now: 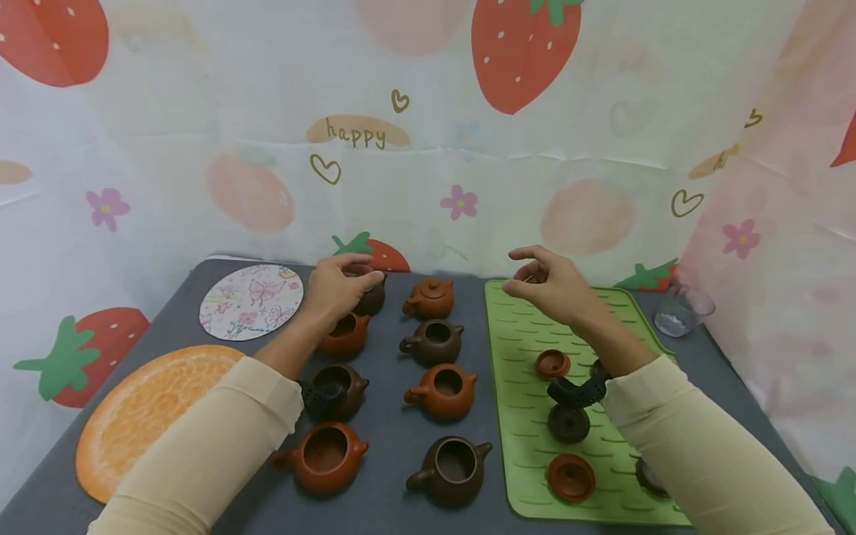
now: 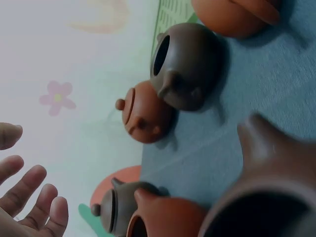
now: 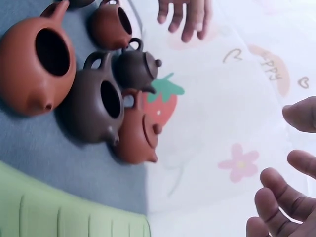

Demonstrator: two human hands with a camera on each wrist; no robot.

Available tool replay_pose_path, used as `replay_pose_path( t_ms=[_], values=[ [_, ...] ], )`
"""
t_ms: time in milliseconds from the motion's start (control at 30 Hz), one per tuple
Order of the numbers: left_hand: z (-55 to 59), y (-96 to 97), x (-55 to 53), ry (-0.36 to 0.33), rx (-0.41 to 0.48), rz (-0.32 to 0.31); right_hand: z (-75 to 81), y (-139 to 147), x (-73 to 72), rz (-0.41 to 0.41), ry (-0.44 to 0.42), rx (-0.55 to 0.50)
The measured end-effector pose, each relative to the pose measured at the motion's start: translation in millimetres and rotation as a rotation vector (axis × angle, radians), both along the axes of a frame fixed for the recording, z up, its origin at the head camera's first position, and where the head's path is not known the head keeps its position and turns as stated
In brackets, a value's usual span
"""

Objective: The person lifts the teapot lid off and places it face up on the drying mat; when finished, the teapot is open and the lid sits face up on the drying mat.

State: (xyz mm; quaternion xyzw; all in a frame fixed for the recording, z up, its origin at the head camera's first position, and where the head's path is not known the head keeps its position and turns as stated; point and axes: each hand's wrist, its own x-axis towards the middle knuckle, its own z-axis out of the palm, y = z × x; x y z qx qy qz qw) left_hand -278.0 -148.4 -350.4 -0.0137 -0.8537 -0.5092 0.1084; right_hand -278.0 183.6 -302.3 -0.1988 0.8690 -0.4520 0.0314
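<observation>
Above the back of the table, my left hand (image 1: 342,286) hangs in the air with thumb and fingers apart, holding nothing. Partly behind it stands a dark brown teapot (image 2: 121,207) with its lid on. A reddish teapot (image 1: 429,299) beside that one also wears its lid. Nearer me are several lidless teapots in two columns, among them a brown teapot (image 1: 435,343) and a red teapot (image 1: 444,391). My right hand (image 1: 551,286) hovers over the far end of the green mat (image 1: 528,490), fingers loosely bent and apart, holding nothing.
Several lids lie on the mat, including a red lid (image 1: 571,478) and a dark lid (image 1: 568,423); my right forearm covers others partly. A clear glass (image 1: 682,310) stands at the right. On the left are a butterfly-patterned round mat (image 1: 250,301) and an orange-slice mat (image 1: 154,409).
</observation>
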Motion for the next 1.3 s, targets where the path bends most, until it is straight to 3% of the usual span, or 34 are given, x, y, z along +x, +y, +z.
replay_pose_path(
  t_ms=[200,567,867,1100,1300],
  values=[
    [-6.9,11.2,-6.5,-0.002,0.027,0.005,-7.8,-23,-12.5,0.01,-0.012,-0.081],
    [-15.3,27.0,-22.9,-0.106,0.004,0.071,-22.7,-53,-34.6,-0.013,-0.089,-0.113],
    [-22.0,37.9,-31.1,-0.154,0.005,0.031,-43.9,-71,-50.2,-0.053,-0.162,-0.145],
    [-31.6,48.6,-35.7,-0.177,0.008,0.052,-66.3,-84,-57.9,-0.088,-0.144,-0.143],
    [-40.0,54.1,-38.4,-0.203,-0.006,0.055,-75.8,-94,-60.9,-0.134,-0.155,-0.115]
  ],
)
